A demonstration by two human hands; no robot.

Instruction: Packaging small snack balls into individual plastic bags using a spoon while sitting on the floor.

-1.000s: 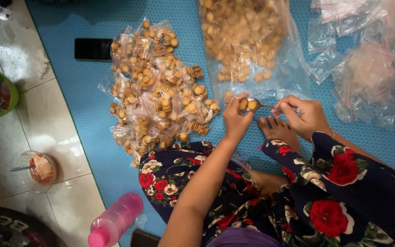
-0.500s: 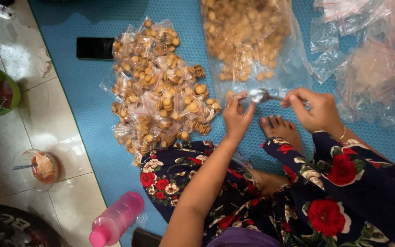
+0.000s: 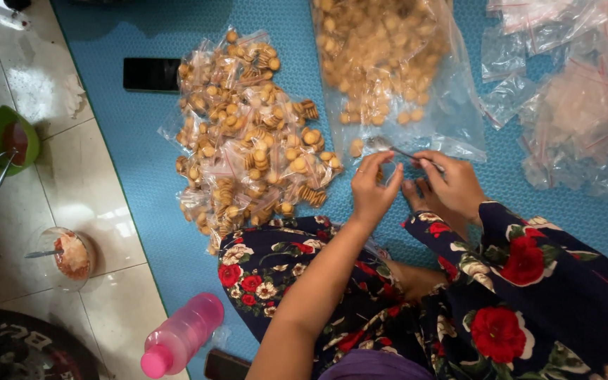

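Both hands, left hand (image 3: 373, 188) and right hand (image 3: 453, 184), pinch a small clear bag (image 3: 397, 171) beside the spoon (image 3: 388, 146), so cookies could easily spill if it tips.

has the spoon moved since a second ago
Yes. The spoon in the right hand has swung up toward the big open bag of biscuits, its bowl now at the bag's mouth; earlier it lay lower, beside the foot.

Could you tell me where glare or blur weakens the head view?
Head view: window light glares off the glossy floor tiles on the left; the empty clear bags at upper right wash out pale; the hands, left hand and right hand, look slightly soft, while the filled biscuit packets stay fairly sharp.
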